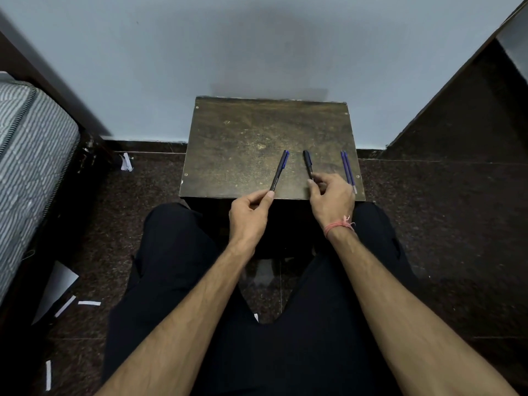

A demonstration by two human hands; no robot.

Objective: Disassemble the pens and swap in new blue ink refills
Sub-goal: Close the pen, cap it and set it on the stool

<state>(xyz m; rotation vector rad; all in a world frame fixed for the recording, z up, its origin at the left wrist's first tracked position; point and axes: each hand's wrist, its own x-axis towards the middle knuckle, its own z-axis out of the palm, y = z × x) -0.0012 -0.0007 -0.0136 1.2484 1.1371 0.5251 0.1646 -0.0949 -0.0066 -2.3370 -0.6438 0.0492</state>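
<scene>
Two capped pens lay angled on the small wooden table (228, 132). At the left, the left hand (248, 212) pinched the near end of the left pen (279, 172), a light, stiff, smooth barrel judged best gripped at both ends for twisting apart; its pale print was too small to read. The right hand (331, 195) curled its fingers round the right pen (308, 164). Furthest right, two thin blue refills (348, 170), probably bendable, lay beside that hand.
</scene>
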